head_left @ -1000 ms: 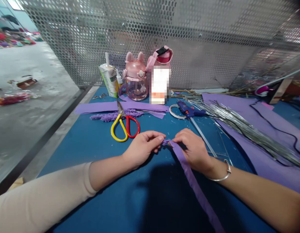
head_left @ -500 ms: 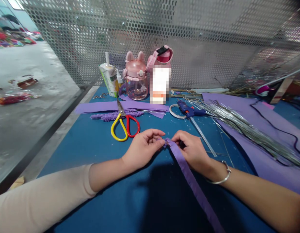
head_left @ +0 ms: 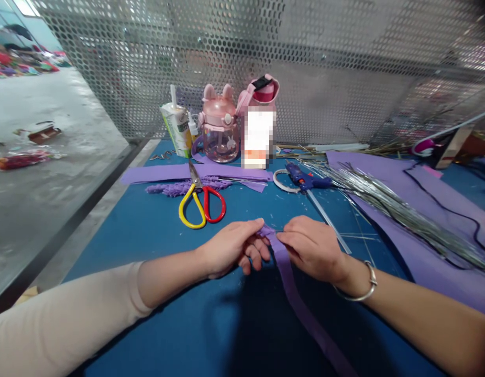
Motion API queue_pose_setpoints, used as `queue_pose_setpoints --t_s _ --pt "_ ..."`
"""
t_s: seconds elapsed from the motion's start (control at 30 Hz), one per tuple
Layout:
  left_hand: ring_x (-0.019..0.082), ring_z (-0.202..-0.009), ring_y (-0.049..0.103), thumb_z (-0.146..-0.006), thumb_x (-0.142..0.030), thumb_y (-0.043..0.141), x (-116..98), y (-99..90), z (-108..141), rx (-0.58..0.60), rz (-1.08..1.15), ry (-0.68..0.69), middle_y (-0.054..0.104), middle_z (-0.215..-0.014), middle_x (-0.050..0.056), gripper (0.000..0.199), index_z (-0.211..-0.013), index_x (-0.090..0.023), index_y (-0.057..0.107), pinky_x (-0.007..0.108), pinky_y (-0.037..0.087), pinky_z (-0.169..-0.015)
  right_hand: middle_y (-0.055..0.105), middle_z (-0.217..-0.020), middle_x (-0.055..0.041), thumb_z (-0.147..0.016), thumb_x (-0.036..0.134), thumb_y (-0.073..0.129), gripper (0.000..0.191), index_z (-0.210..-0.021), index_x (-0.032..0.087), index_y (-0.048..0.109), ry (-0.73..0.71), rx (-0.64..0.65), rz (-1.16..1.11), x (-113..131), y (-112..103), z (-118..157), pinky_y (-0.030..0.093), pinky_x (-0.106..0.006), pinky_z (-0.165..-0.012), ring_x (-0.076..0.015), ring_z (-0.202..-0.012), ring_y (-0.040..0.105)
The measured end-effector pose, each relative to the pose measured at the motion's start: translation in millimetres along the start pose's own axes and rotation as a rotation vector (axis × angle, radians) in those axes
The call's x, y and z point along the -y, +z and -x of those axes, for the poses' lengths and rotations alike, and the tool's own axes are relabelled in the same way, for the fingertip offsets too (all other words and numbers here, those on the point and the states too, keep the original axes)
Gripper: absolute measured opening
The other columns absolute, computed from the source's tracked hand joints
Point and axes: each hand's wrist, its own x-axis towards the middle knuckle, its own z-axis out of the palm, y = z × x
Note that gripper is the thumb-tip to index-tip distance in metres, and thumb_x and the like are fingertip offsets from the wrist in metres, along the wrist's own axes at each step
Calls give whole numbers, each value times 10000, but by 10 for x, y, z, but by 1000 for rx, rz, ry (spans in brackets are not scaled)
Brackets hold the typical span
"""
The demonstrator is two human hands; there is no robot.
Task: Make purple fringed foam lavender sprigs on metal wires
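A long purple strip [head_left: 291,293] runs from between my hands down to the front edge of view. Its gathered upper end is pinched by my left hand [head_left: 240,245], thumb on top and the other fingers curled below. Close on the right, my right hand [head_left: 315,246] is closed on a thin wire that meets the strip's end. Scissors [head_left: 196,191] with one yellow and one red handle lie beyond my left hand, across flat purple strips [head_left: 160,174] and a frilly purple piece [head_left: 172,188].
On the blue table [head_left: 140,225], a glue gun [head_left: 305,178] lies beyond my right hand, with a bundle of wires [head_left: 399,209] on purple sheets at the right. A drink carton [head_left: 178,131] and pink bottles [head_left: 221,125] stand at the back before a perforated metal panel [head_left: 305,68].
My left hand has rolled over, its lower fingers now showing beneath the strip. My right hand has drawn slightly to the right, exposing the thin wire. The strip hangs in a different curve.
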Motion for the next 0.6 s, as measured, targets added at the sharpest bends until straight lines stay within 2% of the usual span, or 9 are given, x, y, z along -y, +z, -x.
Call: queue_pose_setpoints --t_s 0.13,0.27,0.43,0.6 --pt "56 -413 511 -828 -416 521 15 -7 -6 -71 -58 96 576 -555 6 345 -680 -108 574 128 375 -334 636 -715 -56 -818 156 573 51 -833 165 621 25 -29 -43 -11 20 22 481 -283 -645 -167 -711 564" --pt "47 -398 506 -840 -394 517 21 -8 5 -125 -217 170 568 -507 -14 310 -697 -123 565 126 397 -379 637 -717 -64 -804 125 594 63 -856 152 615 70 -71 -122 -11 33 29 491 -302 -658 -176 -726 564" --pt "60 -446 540 -836 -386 533 41 -4 25 -168 -394 301 585 -537 -21 260 -757 -140 568 153 445 -454 625 -732 -61 -798 79 578 91 -838 153 613 209 -119 -221 13 71 32 488 -287 -638 -159 -716 562" --pt "88 -493 586 -861 -336 505 41 -22 55 -204 -694 460 603 -540 -12 223 -826 -150 621 171 455 -491 595 -714 -37 -825 110 549 81 -808 178 589 266 -87 -254 20 48 19 476 -271 -622 -148 -694 553"
